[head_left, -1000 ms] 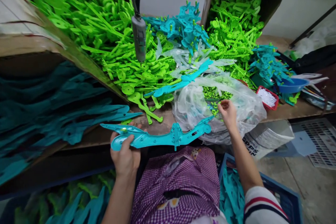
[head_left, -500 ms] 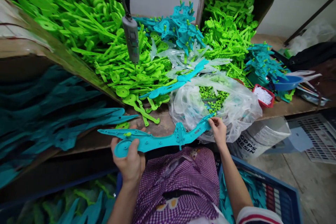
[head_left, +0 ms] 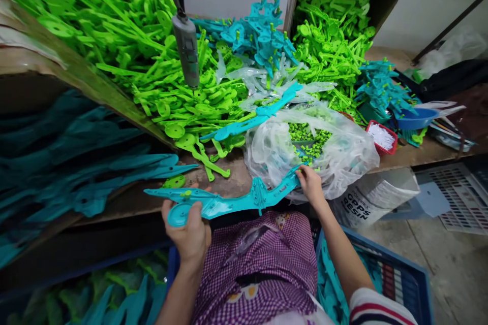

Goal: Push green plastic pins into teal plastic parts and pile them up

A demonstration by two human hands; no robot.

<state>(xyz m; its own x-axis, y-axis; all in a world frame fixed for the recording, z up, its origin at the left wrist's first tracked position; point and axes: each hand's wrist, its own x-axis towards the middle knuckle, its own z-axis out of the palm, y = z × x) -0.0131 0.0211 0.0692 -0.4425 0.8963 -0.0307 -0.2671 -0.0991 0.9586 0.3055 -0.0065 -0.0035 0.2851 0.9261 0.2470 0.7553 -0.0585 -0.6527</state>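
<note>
A long turquoise plastic part (head_left: 229, 203), with a round disc near its left end and a ribbed block mid-length, is held level above my lap. My left hand (head_left: 189, 233) is closed around the disc end, thumb on top. A small green piece (head_left: 186, 193) sits on the part there. At the other end, the fingers of my right hand (head_left: 310, 183) pinch the narrow tip; whether a small piece is also between them is hidden. Just beyond that hand lies a clear plastic bag (head_left: 267, 148) opened around many small green pegs (head_left: 310, 137).
A grey power screwdriver (head_left: 186, 51) hangs over heaped green plastic parts (head_left: 160, 76). Another turquoise part (head_left: 259, 116) lies behind the bag. Turquoise parts (head_left: 91, 177) are stacked at left. A red tray (head_left: 382, 137) holds white pieces. Blue crates (head_left: 415, 269) stand below the bench.
My right hand has shifted slightly left and down along with the part's tip. My left hand keeps its grip on the disc end. The view has moved a little.
</note>
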